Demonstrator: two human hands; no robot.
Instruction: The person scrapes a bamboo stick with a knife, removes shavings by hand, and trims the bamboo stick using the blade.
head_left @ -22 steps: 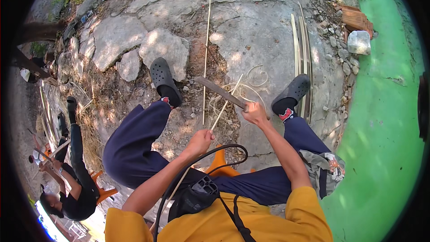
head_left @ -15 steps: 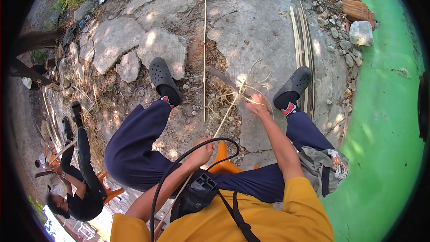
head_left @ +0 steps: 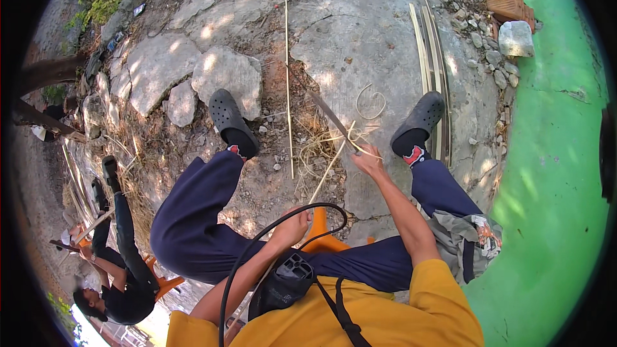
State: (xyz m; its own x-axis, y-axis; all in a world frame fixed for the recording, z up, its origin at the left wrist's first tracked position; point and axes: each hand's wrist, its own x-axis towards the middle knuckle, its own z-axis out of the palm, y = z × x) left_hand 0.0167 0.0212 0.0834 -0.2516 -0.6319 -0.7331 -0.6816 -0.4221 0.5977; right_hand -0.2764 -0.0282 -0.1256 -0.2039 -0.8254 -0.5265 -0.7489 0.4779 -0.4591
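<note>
My left hand is closed around a long, thin pale strip, which looks like split bamboo. The strip slants up and away toward the knife, and its near end runs back under my left forearm. My right hand grips a long-bladed knife, its handle hidden in my fist. Blade and strip cross just beyond my right fingers, where thin pale shavings curl. A loose tangle of shavings lies on the ground below, and one curled shaving rests farther off.
One long strip lies left of the knife. Several more strips lie beside my right shoe. An orange stool shows beneath me. Broken concrete slabs are at the left, where another person sits. Green ground is at right.
My right hand and the knife have come slightly nearer to me along the strip. The shavings by my right hand have shifted, and the whole view has moved a little.
</note>
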